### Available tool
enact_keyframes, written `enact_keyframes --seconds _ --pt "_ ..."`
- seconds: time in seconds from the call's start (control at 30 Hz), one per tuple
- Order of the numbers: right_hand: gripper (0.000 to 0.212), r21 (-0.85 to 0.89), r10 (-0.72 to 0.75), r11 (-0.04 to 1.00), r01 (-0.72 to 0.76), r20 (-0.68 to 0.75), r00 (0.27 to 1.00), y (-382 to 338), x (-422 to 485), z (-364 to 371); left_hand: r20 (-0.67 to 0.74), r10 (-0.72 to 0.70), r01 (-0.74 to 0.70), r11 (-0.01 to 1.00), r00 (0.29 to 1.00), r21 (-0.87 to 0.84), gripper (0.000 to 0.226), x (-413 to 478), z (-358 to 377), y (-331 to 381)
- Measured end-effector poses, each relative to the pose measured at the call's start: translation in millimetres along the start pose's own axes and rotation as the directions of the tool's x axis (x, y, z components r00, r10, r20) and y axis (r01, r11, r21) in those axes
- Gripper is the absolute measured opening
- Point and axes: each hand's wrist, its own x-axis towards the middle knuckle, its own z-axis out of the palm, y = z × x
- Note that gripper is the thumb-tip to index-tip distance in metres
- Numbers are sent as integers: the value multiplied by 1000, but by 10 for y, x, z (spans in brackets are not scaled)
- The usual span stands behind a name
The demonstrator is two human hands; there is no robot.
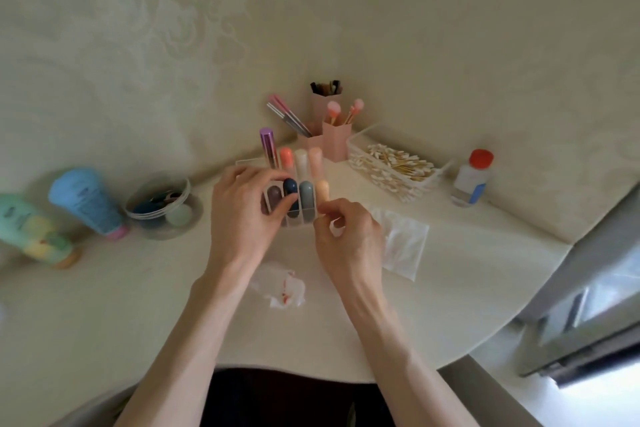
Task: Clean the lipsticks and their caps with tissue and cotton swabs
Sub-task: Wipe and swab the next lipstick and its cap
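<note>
A clear lipstick organizer point(294, 220) stands at the table's middle. Its back row holds a purple metallic lipstick point(268, 146), a coral one point(286, 157), a white one point(301, 158) and a pale pink one point(315, 154). In front stand maroon point(274, 195), dark blue point(290, 186) and grey point(306, 191) lipsticks. My left hand point(242, 215) curls round the organizer's left side, its thumb lying by the dark blue lipstick. My right hand point(349, 243) pinches the base of a peach lipstick point(322, 188) at the organizer's right end. A red-stained tissue point(287, 288) lies between my wrists.
Clean tissues point(405, 248) lie right of my right hand. A clear tray of cotton swabs point(391, 168) and a red-capped bottle point(472, 180) stand at the back right. Pink brush holders point(334, 142) are in the corner. A clear bowl point(159, 208) and two tubes point(86, 201) are left.
</note>
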Motion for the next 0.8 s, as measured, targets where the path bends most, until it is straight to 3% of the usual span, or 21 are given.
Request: enact_keyframes --seconds 0.23,0.37,0.5,0.63,0.8 --pt "15 3 5 1000 -5 8 1000 -3 -21 -3 9 6 -7 995 1000 102 32 -41 44 -43" --pt "15 -7 9 1000 -9 13 1000 -9 -36 0 25 20 -23 988 999 153 44 -75 3 -112" --pt "17 -19 21 1000 -20 37 999 -18 -33 -14 29 21 -25 986 999 164 32 -129 -26 -195" --pt "17 -24 0 1000 1 42 999 -21 -45 -10 8 -14 14 998 1000 57 21 -106 -55 -169" --pt "14 97 -119 989 114 55 991 -13 -58 33 -85 -3 -18 968 996 -252 11 -54 -380 -76"
